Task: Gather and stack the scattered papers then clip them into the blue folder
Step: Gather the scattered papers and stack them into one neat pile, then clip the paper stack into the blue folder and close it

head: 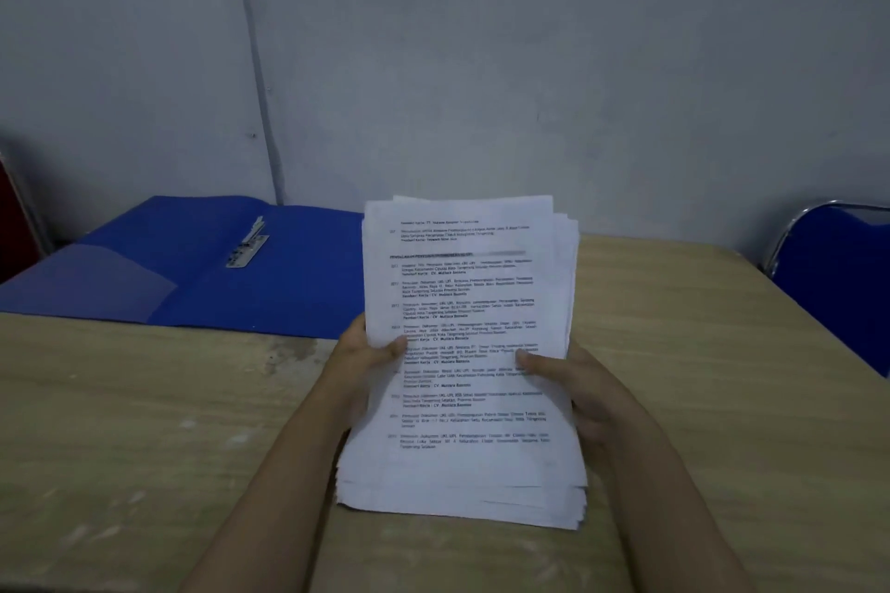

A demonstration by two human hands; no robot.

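Left hand (pixel 368 359) and right hand (pixel 573 383) each grip a side edge of the paper stack (pixel 464 352), thumbs on the printed top sheet — stack raised above the counter (pixel 144 424). Blue folder (pixel 202 265) lies open at 10 o'clock, metal clip (pixel 248 243) exposed.

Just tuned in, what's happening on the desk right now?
A person holds a stack of papers upright with both hands, left hand and right hand gripping its sides, bottom edge near the wooden table. The sheets look uneven. The blue folder lies open at the back left, metal clip exposed, no papers in it.
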